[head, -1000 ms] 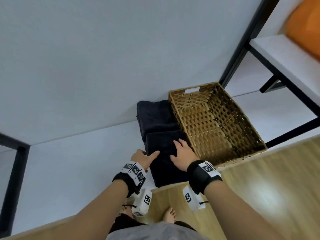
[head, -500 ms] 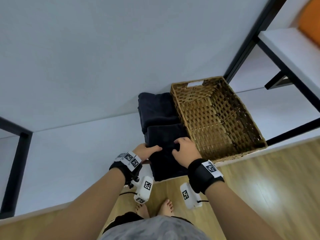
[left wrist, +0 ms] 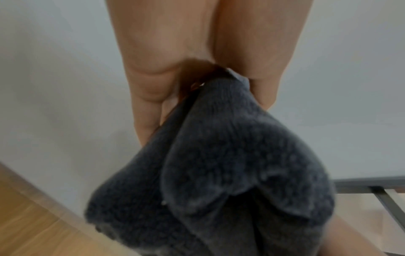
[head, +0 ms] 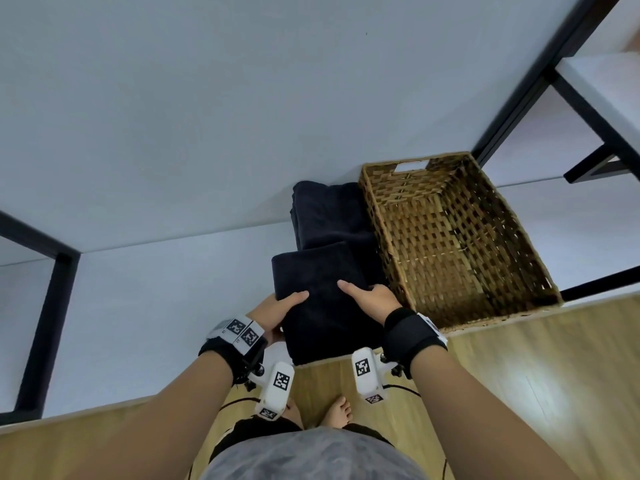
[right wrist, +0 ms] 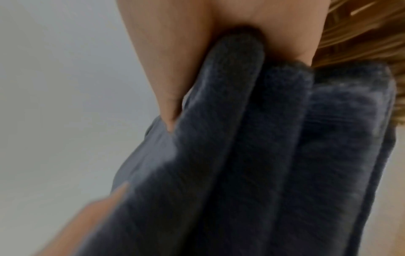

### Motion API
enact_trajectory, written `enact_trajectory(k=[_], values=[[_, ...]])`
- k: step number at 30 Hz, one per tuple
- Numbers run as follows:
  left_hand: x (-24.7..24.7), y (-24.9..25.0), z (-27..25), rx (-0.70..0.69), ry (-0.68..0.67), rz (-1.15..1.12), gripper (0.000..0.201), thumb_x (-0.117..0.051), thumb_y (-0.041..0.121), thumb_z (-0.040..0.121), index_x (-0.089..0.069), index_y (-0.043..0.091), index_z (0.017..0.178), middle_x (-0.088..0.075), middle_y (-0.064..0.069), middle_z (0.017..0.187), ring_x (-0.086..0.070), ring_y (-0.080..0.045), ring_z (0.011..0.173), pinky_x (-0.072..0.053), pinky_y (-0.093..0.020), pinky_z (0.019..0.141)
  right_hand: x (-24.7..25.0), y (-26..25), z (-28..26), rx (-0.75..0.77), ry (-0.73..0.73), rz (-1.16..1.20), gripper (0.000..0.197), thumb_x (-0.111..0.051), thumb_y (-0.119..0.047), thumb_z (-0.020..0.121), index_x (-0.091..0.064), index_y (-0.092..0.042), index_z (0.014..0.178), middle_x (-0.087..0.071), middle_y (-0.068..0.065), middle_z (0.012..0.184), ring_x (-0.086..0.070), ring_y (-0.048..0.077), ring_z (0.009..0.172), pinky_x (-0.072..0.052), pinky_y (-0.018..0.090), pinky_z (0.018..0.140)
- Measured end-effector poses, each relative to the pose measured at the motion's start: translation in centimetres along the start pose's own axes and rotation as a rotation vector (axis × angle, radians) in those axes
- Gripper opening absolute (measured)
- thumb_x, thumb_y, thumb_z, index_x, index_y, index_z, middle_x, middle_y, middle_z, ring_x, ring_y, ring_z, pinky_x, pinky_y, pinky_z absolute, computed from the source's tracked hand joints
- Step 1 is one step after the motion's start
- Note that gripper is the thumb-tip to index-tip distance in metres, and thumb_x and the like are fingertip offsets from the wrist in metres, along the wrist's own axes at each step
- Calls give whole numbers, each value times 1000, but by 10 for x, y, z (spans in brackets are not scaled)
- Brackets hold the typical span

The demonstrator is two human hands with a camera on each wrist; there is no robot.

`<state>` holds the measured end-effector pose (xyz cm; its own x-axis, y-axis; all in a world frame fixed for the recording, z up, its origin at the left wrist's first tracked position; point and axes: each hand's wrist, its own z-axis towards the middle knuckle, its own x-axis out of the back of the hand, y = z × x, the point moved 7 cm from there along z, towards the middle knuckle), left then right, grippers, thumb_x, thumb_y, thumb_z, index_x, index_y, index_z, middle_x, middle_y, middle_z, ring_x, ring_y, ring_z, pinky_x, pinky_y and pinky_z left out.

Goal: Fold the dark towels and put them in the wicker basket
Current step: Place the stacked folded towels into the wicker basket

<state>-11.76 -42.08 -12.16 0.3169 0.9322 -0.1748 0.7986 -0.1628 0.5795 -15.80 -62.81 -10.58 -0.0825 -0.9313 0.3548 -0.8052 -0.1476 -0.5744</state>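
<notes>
Both hands (head: 325,306) went from patting to gripping the folded towel (head: 318,271) left of the wicker basket (head: 450,244); layers could splay if that pinch slackens mid-carry.

Folded towel (head: 320,299): dark navy, plush pile, a thick rectangular stack of several layers, gripped at its two near sides at lower centre of the head view, just left of the basket. Layered fold edges show in both wrist views (left wrist: 219,173) (right wrist: 252,155).

Second towel (head: 329,213): same dark cloth, folded, lying behind the first, against the basket's left wall.

Wicker basket (head: 512,216): brown, rectangular, open-topped, handle slot in far wall, right of centre.
</notes>
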Motion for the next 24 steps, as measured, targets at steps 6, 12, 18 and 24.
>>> enact_trajectory(k=[6, 12, 18, 24], values=[[-4, 35, -25, -144, -85, -6, 40, -71, 29, 86, -61, 20, 123, -71, -6, 116, -69, -24, 105, -58, -41, 82, 8, -28, -24, 31, -81, 162, 81, -81, -54, 69, -57, -10, 132, -68, 5, 118, -67, 22, 102, -53, 38, 95], [-27, 94, -51, -294, -115, -44, 44, -71, 28, 82, -61, 15, 123, -72, -8, 113, -70, -23, 102, -58, -32, 77, 44, -64, -53, 142, -95, 281, 45, -83, -49, 69, -64, -24, 102, -75, 0, 100, -74, 19, 89, -60, 35, 81], [-116, 158, -45, -320, -151, -3, 38, -72, 36, 84, -65, 19, 117, -75, -2, 105, -72, -19, 96, -58, -32, 80, 150, -88, -49, 207, 7, 348, 52, -79, -47, 75, -69, -14, 114, -77, 0, 97, -75, 18, 86, -58, 28, 69], [-224, 192, 7, -288, -107, -9, 56, -73, 40, 74, -59, 15, 122, -72, -7, 111, -69, -26, 101, -53, -44, 95, 263, -89, 0, 233, 116, 356, 55, -79, -47, 76, -65, -13, 117, -77, 2, 96, -75, 21, 85, -59, 29, 68]])
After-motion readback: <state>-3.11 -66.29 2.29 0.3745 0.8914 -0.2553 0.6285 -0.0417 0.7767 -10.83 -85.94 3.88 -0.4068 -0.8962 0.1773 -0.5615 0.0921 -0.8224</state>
